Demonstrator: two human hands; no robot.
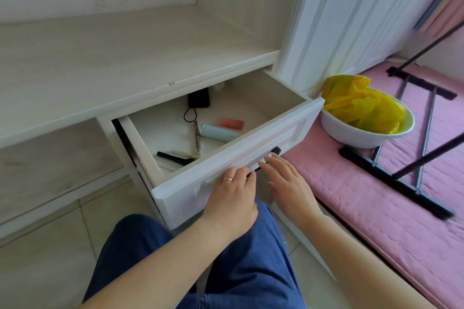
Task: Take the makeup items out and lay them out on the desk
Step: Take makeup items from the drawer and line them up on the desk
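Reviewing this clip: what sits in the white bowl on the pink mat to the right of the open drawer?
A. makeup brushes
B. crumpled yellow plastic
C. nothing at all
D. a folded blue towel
B: the round white bowl on the quilted pink mat is filled with crumpled yellow plastic, while the makeup items lie in the open white drawer.

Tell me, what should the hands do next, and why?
Probably let go of the handle and reach the right hand into the drawer. It already stands open, the blue tube lies in plain view, and the desk holds no makeup.
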